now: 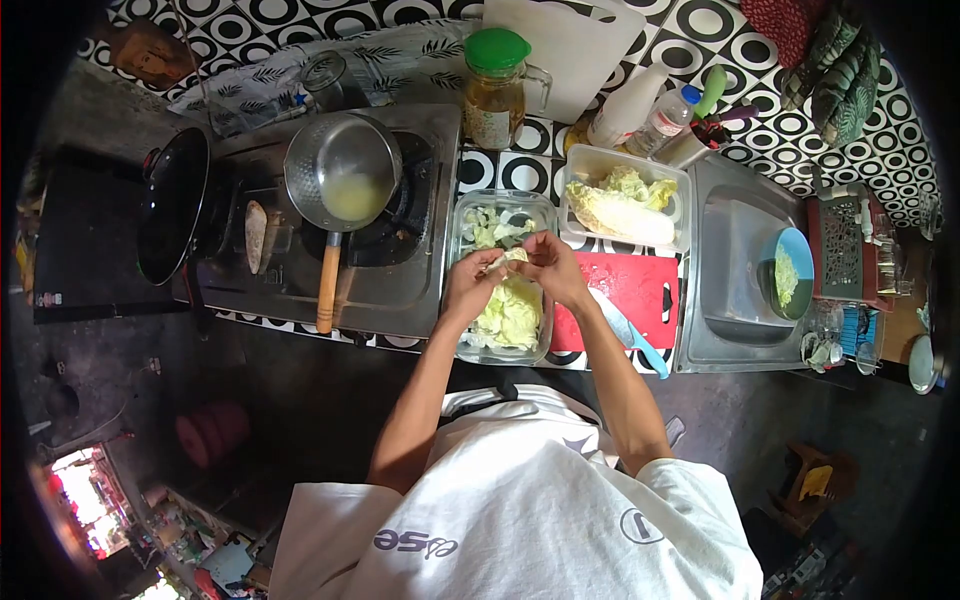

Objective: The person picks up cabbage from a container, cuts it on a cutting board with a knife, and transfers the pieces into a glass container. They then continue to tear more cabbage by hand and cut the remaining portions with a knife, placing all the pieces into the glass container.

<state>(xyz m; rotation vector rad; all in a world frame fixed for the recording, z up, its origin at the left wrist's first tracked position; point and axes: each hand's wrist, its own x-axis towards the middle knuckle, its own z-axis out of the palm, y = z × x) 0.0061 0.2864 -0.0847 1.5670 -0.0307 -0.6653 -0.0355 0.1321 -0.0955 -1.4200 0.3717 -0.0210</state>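
Note:
Both my hands meet over a clear plastic container [549, 330] of cabbage pieces. My left hand [472, 284] pinches a pale cabbage leaf [514, 256] from one side. From the other side, the fingers of my right hand [556, 270] close on the same leaf. Loose cabbage leaves [508, 315] fill the near part of the container, with smaller torn pieces [487, 226] at its far end. Just right of it lies a red cutting board [635, 285] carrying a knife with a light blue handle [652, 357], partly behind my right forearm.
A second clear container [685, 190] holds a napa cabbage [625, 215]. To the left, a saucepan [345, 165] with yellowish liquid sits on the stove [275, 190]. A green-lidded jug [492, 95] stands behind. In the sink [720, 345] is a blue bowl [797, 250] with shredded cabbage.

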